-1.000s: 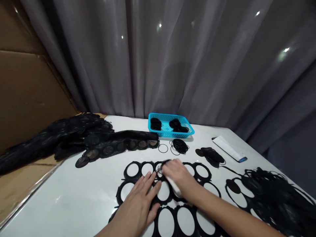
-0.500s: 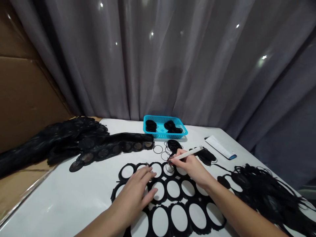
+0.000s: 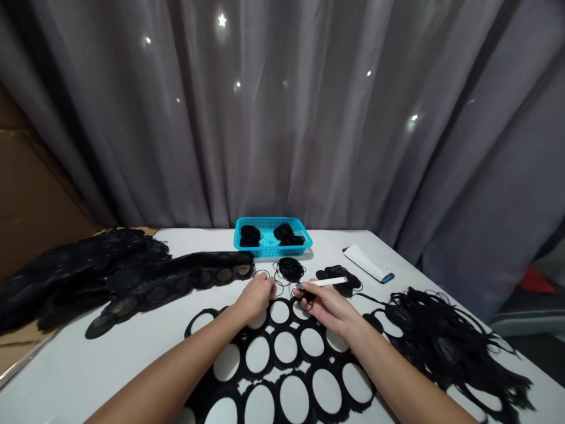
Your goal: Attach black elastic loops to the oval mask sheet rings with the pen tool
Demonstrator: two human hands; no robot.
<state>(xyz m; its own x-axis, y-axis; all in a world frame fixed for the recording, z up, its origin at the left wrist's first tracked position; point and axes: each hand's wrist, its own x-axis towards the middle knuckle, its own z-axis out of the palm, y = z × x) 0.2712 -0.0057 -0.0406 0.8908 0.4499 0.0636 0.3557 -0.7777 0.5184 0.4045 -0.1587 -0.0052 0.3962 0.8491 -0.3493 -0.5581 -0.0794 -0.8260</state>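
A black sheet full of round holes [image 3: 274, 374] lies flat on the white table. My right hand [image 3: 326, 303] grips a slim white-handled tool [image 3: 329, 282], with a small dark tangle at its fingers, above the sheet's far edge. To its left, my left hand [image 3: 258, 294] is closed at the sheet's far edge, beside thin black rings [image 3: 279, 287]; what its fingertips hold is too small to make out. Just beyond both hands sits a bundle of black rings [image 3: 291, 269].
A blue basket [image 3: 272, 252] with black bundles stands at the back. Black sheet material [image 3: 145, 282] is heaped at left, black scraps [image 3: 441, 335] at right. Dark discs [image 3: 348, 282] and a white packet [image 3: 368, 263] lie back right. Grey curtain [image 3: 282, 118] hangs behind.
My left hand has moved off the holed sheet's middle to its far edge, and its fingers have closed. My right hand has turned with the tool, lifting the dark tangle. The view has shifted right.
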